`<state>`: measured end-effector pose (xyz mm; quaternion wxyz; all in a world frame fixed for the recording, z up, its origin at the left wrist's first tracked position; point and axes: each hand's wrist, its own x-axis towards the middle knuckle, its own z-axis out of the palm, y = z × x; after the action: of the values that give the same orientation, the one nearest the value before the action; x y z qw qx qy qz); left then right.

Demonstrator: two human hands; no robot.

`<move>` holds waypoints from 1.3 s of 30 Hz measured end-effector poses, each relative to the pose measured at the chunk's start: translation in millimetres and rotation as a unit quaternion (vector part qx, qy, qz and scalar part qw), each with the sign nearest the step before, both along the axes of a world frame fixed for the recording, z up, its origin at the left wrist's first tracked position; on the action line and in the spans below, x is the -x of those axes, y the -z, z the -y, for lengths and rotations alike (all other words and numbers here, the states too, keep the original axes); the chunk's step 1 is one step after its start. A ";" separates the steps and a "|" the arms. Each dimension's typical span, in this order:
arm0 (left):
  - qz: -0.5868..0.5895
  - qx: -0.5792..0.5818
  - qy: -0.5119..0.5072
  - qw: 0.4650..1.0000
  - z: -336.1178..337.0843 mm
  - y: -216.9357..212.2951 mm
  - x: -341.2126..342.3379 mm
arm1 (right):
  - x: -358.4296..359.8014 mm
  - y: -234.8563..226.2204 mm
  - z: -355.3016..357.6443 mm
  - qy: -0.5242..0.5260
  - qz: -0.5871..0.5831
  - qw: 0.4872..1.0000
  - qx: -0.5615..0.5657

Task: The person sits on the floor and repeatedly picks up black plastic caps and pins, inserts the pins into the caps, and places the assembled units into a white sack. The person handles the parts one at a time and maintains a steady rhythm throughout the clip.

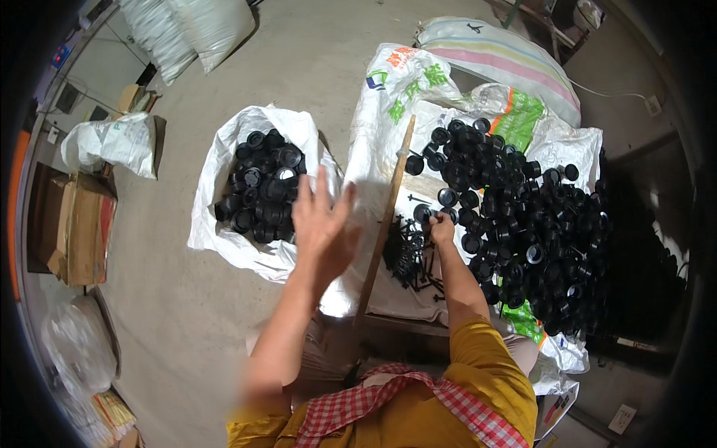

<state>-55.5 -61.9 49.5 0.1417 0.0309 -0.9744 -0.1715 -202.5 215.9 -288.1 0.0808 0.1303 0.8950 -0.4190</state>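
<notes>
My left hand (pixel 324 228), slightly blurred, is raised with its fingers spread and holds nothing. It hovers at the right side of an open white sack (pixel 207 196) that holds many round black plastic caps (pixel 252 178). Over the work table, my right hand (pixel 443 230) has its fingers closed on a black cap (pixel 423 213). To its right spreads a large heap of similar black caps (pixel 515 216). Just left of that hand lies a pile of thin black plastic stems (pixel 405 252). Its fingertips are partly hidden by the cap.
A wooden strip (pixel 388 220) edges the table's left side, between sack and heap. White woven sacking (pixel 373 142) covers the table. A stuffed striped sack (pixel 500 56) lies behind it. Cardboard boxes (pixel 84 230) and full white sacks (pixel 198 30) stand on the floor.
</notes>
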 end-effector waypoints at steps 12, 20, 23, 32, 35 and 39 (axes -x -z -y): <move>0.201 -0.379 0.093 0.898 -51.4 22.7 -14.1 | -156.4 -281.0 29.6 -0.297 -0.294 0.904 0.093; 0.233 -0.488 0.213 0.814 -57.5 32.1 -32.1 | -161.6 -326.7 18.0 -0.429 -0.155 0.890 -0.026; -0.008 -0.107 0.372 0.922 -51.7 23.9 -33.7 | -166.4 -319.2 23.9 -0.444 -0.081 0.892 -0.011; -0.027 -0.679 0.039 0.732 -32.0 -9.5 -34.2 | -173.0 -275.9 34.7 -0.172 0.146 0.496 0.838; 0.107 -0.734 0.062 0.668 -45.0 30.0 -39.8 | -154.4 -268.3 72.5 -0.019 0.087 0.644 0.760; 0.152 -0.711 0.057 0.684 -58.6 50.3 -45.0 | -133.1 -240.5 82.8 -0.229 -0.220 0.882 0.348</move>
<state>-10.5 -3.3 -0.7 -0.0827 0.0922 -0.5679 -0.8137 -69.3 133.1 -47.6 0.0159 -0.2099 0.6910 -0.6916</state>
